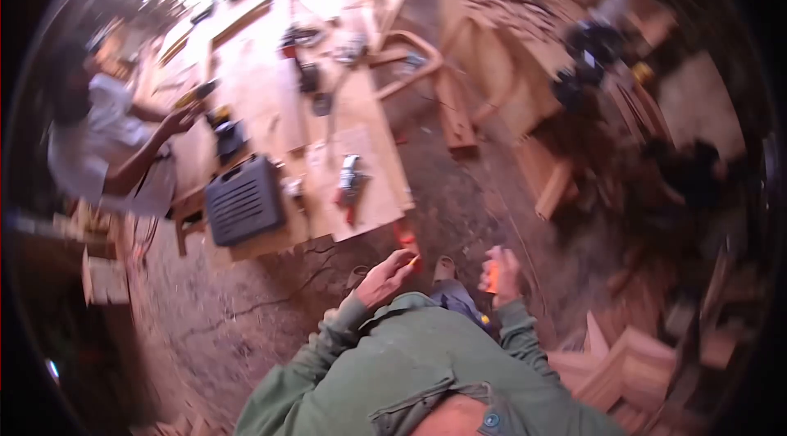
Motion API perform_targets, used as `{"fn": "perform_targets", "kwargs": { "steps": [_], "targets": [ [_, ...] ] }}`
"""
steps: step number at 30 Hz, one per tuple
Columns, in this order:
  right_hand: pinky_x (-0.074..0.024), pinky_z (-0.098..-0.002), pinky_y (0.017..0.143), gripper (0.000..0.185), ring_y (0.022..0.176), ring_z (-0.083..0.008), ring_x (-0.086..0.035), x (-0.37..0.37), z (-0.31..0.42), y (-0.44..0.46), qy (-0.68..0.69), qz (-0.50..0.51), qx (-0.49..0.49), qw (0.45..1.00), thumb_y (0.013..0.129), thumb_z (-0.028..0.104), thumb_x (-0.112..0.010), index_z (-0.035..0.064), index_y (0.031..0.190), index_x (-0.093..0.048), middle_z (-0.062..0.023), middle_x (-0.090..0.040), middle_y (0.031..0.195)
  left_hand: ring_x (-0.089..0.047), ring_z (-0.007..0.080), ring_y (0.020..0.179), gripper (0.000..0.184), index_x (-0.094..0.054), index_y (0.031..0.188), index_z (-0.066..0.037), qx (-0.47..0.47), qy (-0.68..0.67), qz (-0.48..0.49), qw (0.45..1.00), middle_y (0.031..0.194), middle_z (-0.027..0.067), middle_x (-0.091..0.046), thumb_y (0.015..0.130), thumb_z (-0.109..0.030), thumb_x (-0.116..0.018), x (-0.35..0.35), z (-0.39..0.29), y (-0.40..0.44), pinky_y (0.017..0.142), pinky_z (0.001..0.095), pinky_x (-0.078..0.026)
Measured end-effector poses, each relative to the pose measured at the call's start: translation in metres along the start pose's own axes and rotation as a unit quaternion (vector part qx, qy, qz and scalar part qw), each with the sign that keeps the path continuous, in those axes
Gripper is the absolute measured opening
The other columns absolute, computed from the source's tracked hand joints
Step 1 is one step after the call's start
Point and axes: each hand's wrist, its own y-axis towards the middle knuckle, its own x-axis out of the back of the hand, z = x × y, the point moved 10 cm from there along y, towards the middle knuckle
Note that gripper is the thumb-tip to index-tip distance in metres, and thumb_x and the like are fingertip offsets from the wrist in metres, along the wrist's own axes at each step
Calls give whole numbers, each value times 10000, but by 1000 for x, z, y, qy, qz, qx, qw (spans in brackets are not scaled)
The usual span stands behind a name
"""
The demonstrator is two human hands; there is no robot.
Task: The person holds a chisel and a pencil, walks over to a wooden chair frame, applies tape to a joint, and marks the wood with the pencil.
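Note:
My left hand (385, 279) is in front of my body, just off the near corner of the workbench (373, 219), its fingers closed on a small orange item (415, 261). To the right, my right hand (502, 274) is wrapped round an orange object (493, 277), mostly covered by the fingers. Motion blur hides what both things are. On the bench corner ahead lies a silver and red tool (350, 182). Something red (404, 233) shows at the bench edge beyond my left hand.
A black tool case (244, 200) rests on the bench's left side. Beside it a person (111, 137) holds a yellow drill (195, 94). Wooden frames (410, 59) and a wood stack (557, 182) stand beyond. Cut wood pieces (627, 366) lie at the lower right.

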Motion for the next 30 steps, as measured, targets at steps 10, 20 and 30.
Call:
{"fn": "perform_targets", "kwargs": {
  "steps": [10,20,30],
  "targets": [
    [-402,-255,445,279,519,-74,-499,36,68,16,-112,139,77,981,975,281,-607,47,1117,-552,-34,-539,760,-552,53,879,387,-530,1373,-71,60,-37,71,995,949,-15,-611,987,-100,-533,-98,-59,73,766,216,-460],
    [-507,-365,934,433,1084,-265,-645,21,148,-12,-273,102,260,920,939,134,-635,-18,1311,-475,-169,-629,1176,-657,158,868,567,-551,1274,-26,184,-279,193,923,993,81,-662,1026,-521,-426,-202,-79,153,690,288,-540],
    [-525,-366,866,369,959,-268,-704,75,193,6,-322,98,266,903,962,312,-642,13,1179,-630,-167,-707,1006,-587,135,713,559,-649,946,25,78,-208,114,968,813,69,-639,1048,-464,-397,-233,-105,217,644,271,-472]
  ]
}}
